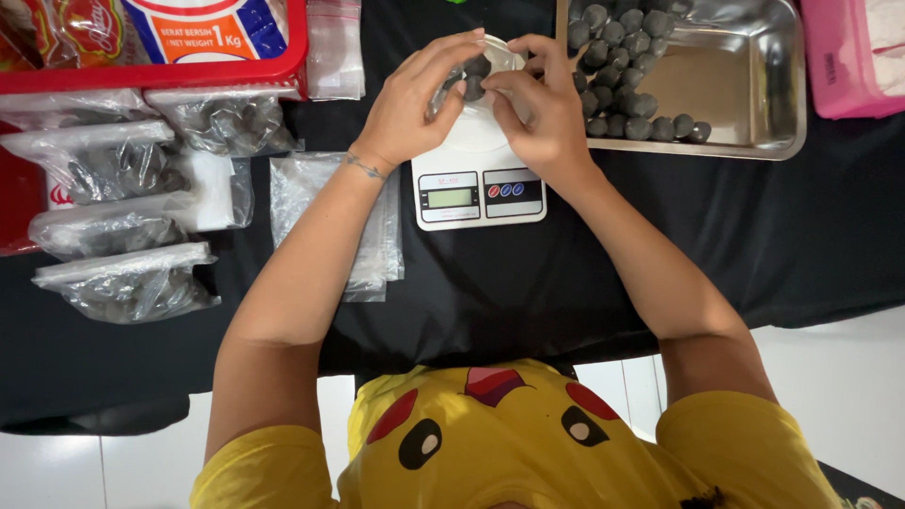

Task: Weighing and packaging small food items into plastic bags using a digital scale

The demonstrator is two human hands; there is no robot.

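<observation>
Both my hands meet over a white digital kitchen scale [479, 184] on the black cloth. My left hand [412, 104] and my right hand [539, 111] pinch a small clear plastic bag [501, 49] held just above the scale's platform. A couple of dark round balls [476, 77] show between my thumbs, inside the bag. To the right of my right hand, a steel tray [745, 94] holds several more of the same dark balls [622, 66] piled at its left side.
Several filled, sealed bags of dark balls [123, 283] lie at the left. A stack of flat clear bags [372, 236] sits beside the scale. A red box [160, 47] stands at the back left, a pink container [848, 57] at the back right.
</observation>
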